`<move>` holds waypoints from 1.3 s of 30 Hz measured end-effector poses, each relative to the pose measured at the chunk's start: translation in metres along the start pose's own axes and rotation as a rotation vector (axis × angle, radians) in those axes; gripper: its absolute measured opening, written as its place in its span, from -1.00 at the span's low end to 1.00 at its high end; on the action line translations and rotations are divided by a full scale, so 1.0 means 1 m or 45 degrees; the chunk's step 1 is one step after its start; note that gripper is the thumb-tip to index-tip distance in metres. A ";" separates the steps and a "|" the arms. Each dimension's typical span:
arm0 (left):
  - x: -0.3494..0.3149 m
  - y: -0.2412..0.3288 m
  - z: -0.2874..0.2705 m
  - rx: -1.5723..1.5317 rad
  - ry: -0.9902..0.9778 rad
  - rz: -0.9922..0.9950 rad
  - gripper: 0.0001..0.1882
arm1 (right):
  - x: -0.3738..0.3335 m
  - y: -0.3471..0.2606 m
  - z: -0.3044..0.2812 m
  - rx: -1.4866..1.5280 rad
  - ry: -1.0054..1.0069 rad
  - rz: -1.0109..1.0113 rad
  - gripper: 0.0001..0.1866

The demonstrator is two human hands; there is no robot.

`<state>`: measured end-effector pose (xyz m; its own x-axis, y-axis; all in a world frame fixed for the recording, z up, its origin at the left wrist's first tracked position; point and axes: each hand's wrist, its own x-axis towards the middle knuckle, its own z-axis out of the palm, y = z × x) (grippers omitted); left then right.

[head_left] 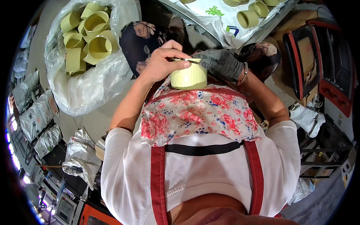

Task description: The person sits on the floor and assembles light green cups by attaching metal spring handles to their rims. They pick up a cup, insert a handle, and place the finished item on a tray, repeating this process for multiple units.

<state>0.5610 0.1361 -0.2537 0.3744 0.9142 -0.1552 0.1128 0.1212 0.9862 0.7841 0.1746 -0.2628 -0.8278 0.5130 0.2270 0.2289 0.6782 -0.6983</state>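
Note:
A pale yellow cup-shaped piece [189, 77] with fine vertical ribs stands against my apron in my lap. My bare left hand [165, 62] is closed at the left of its rim, thumb pressed on the near edge and fingers curled behind. My right hand [221, 64], in a grey knit glove, is closed at the right side of the rim. A thin dark strip [194, 61] lies along the rim between both hands; its kind is unclear. The right fingertips are partly hidden, so what they grip cannot be made out.
At the left is a clear plastic bag [84, 98] holding several similar yellow pieces [98, 48]. A tray [210, 24] lined with white sheeting, ahead, carries more of them [247, 18]. Red-and-black crates [303, 60] stand at the right. Silvery wrapped bundles [80, 157] lie lower left.

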 end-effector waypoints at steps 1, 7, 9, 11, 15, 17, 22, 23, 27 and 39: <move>-0.006 -0.002 0.000 0.020 0.066 0.027 -0.82 | -0.003 0.003 0.005 -0.257 0.089 -0.240 -0.73; -0.029 -0.013 0.003 -0.187 0.283 -0.038 -0.86 | -0.014 0.014 0.012 -0.367 0.059 -0.282 -0.77; -0.031 -0.031 0.006 -0.142 0.409 -0.061 -0.89 | -0.016 0.018 0.016 -0.304 -0.034 -0.224 -0.81; -0.033 -0.041 0.007 -0.344 0.429 -0.106 -0.83 | -0.020 0.010 0.019 -0.396 -0.121 -0.082 -0.80; -0.033 -0.026 0.013 -0.749 0.490 -0.320 -0.64 | -0.023 -0.009 0.015 -0.272 0.086 -0.083 -0.80; -0.035 0.000 0.010 -1.073 0.251 -0.603 -0.56 | -0.023 -0.016 0.010 -0.151 0.197 -0.179 -0.80; -0.041 0.024 0.008 -1.207 0.175 -0.479 -0.52 | -0.009 -0.056 0.014 1.487 0.611 0.824 -0.67; -0.040 0.030 0.008 -1.190 0.171 -0.440 -0.57 | -0.009 -0.054 0.013 1.066 0.497 0.605 -0.65; -0.036 0.038 0.015 -0.984 0.166 -0.400 -0.69 | -0.010 -0.046 -0.002 -0.033 0.252 0.063 -0.64; -0.028 0.039 0.011 -0.706 0.141 -0.366 -0.85 | 0.001 -0.031 0.016 0.507 0.461 0.134 -0.89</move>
<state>0.5650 0.1110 -0.2116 0.2993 0.8463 -0.4407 -0.3101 0.5231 0.7939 0.7678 0.1458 -0.2512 -0.5656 0.7634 0.3119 0.0310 0.3977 -0.9170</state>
